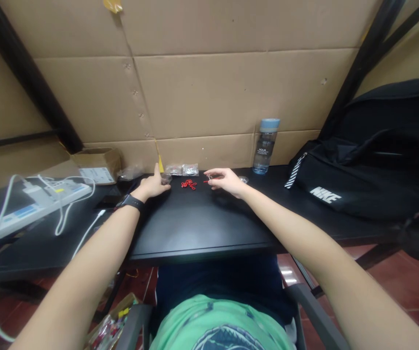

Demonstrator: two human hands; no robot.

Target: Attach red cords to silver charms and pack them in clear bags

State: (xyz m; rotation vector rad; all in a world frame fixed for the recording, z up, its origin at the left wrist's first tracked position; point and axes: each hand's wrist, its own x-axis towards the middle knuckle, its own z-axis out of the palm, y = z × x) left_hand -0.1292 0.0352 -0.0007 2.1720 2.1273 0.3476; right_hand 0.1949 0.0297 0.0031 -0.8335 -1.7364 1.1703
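My right hand (229,182) is closed in a pinch on a small silvery ring (209,178) with a bit of red cord (206,182) showing beside it. Several red cord pieces (188,184) lie in a small heap on the black table (194,221), between my two hands. Over on the left, my left hand (152,185) rests at the table with its fingers apart, next to a small clear plastic bag or dish (166,179). Two clear packets (182,169) of small silvery pieces lie just behind the red heap. Another small shiny item (244,179) is partly hidden behind my right hand.
A clear water bottle (265,148) with a blue lid stands at the back right, beside a black bag (358,180). On the left are a white power strip (30,209) with cables and an open cardboard box (98,165). A cardboard wall (202,92) closes off the back.
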